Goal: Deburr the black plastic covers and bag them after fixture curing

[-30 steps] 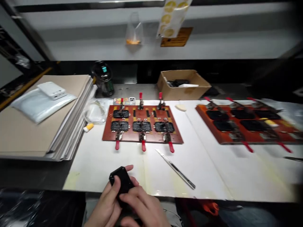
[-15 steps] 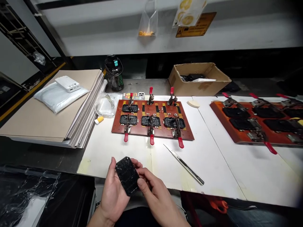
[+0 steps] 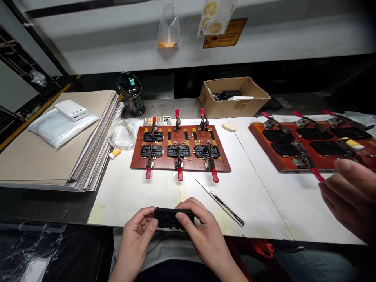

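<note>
A black plastic cover is held between both hands near the table's front edge, tilted so that it looks narrow. My left hand pinches its left end between thumb and fingers. At the right end, my right hand grips it, the thumb lying across its face. Beyond them lies a reddish-brown fixture board with red-handled toggle clamps. Several similar black parts sit on it, three along the near row and one at the far left. A craft knife rests on the white tabletop to the right.
A co-worker's hand is at the right, near a second clamp board. A cardboard box stands behind, beside a curved beige piece. At left are stacked cardboard sheets, a dark bottle and a clear bag.
The cover has turned from lying face-up on my left palm to a tilted hold between both hands. A co-worker's hand has come into view at the right. The camera view has shifted slightly.
</note>
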`<action>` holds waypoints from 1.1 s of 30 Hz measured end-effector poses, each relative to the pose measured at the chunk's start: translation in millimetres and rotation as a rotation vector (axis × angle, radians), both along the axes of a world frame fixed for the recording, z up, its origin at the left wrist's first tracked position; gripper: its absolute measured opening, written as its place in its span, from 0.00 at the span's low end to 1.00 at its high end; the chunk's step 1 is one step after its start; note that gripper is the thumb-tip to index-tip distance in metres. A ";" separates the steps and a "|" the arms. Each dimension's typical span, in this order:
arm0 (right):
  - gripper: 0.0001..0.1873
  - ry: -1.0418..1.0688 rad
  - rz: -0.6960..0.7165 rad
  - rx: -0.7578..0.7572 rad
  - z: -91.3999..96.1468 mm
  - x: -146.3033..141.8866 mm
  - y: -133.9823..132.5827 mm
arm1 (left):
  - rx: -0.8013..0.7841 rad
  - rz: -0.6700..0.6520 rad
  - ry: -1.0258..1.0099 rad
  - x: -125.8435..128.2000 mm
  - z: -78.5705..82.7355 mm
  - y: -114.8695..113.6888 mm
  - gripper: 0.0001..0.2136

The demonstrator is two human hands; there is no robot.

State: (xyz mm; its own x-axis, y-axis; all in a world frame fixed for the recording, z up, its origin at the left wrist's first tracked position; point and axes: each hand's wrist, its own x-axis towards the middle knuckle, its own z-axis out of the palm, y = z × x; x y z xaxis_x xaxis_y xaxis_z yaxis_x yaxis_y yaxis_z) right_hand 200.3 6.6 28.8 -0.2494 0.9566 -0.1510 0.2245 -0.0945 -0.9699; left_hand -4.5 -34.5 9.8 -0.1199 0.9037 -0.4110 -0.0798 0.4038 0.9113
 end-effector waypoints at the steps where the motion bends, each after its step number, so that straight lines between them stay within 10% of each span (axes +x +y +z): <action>1: 0.11 0.002 0.010 0.005 0.7 0.5 -0.1 | 0.012 0.009 0.023 0.2 -1.1 -0.6 0.17; 14: 0.10 -0.259 0.314 -0.034 1.6 -9.0 -6.0 | 0.301 -0.115 0.356 3.2 2.8 10.3 0.10; 26: 0.23 -0.224 0.061 0.785 -1.5 16.3 10.8 | 0.388 -0.178 0.080 8.7 -9.0 13.7 0.36; 33: 0.12 0.049 0.089 0.196 -3.3 5.0 6.4 | 0.361 -0.350 0.342 15.8 -14.2 20.5 0.19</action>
